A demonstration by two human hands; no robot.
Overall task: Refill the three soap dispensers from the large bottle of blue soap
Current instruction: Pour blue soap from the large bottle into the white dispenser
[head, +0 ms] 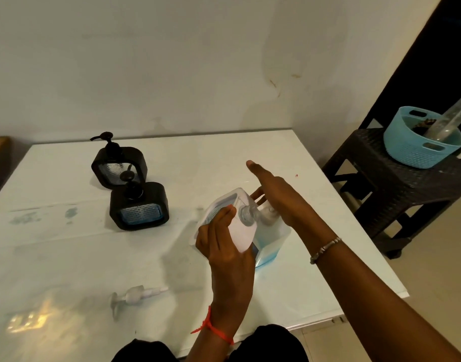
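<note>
A white table (67,257) stood against the wall. Two dispensers stood upright on its far left part, the far black dispenser (118,165) just behind the nearer black dispenser (139,206). The large bottle (272,236) of blue soap stood to the right. A white pump (135,296) lay on its side near the front edge, and blue smears (71,212) marked the left.

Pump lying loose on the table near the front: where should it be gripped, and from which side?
Probably best to pinch the pump at its thick collar, coming from above. It lies flat on the table, head left and thin tube right, so the collar is the widest, steadiest part.
</note>
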